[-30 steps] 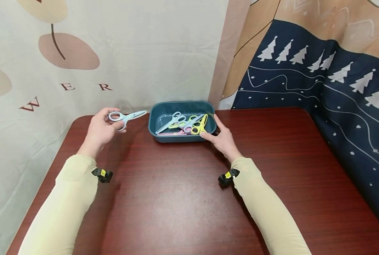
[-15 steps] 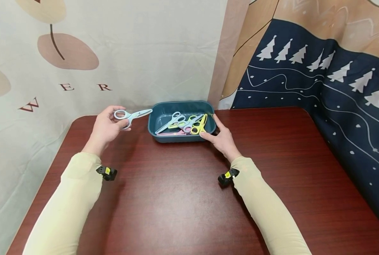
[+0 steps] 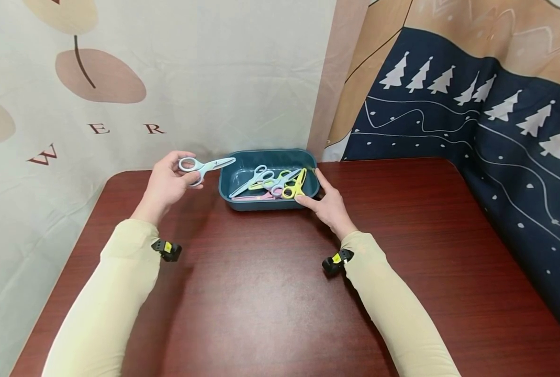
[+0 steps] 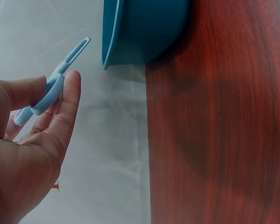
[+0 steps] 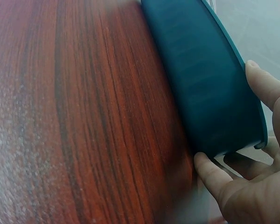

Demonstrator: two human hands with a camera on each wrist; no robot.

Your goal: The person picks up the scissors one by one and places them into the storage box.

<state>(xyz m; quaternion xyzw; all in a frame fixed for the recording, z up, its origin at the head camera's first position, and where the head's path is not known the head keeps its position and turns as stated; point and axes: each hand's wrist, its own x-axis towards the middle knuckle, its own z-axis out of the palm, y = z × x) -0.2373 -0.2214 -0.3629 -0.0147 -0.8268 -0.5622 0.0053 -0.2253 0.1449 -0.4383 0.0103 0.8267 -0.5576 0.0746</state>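
Note:
My left hand (image 3: 164,183) pinches light-blue scissors (image 3: 205,167) by their finger loops, between thumb and fingers. Their blades point right, and the tip overlaps the left rim of a dark teal plastic bin (image 3: 261,206) in the head view. The left wrist view shows the scissors (image 4: 50,95) near the bin's end. On the bin's right end, my right hand (image 3: 331,210) grips the corner, its thumb (image 5: 263,84) at the front rim and its other fingers around the end wall. Inside lie several scissors: blue ones (image 3: 252,181), yellow ones (image 3: 300,180) and pink ones (image 3: 261,197).
The bin stands at the back edge of a dark red wood-grain table (image 3: 261,283). Right behind it hangs a pale printed cloth (image 3: 242,78). A navy cloth with white trees (image 3: 430,115) borders the table on the right.
My left hand has moved right and slightly up with the blue scissors, bringing their tip from left of the bin to over its rim. My right hand and the bin stay put.

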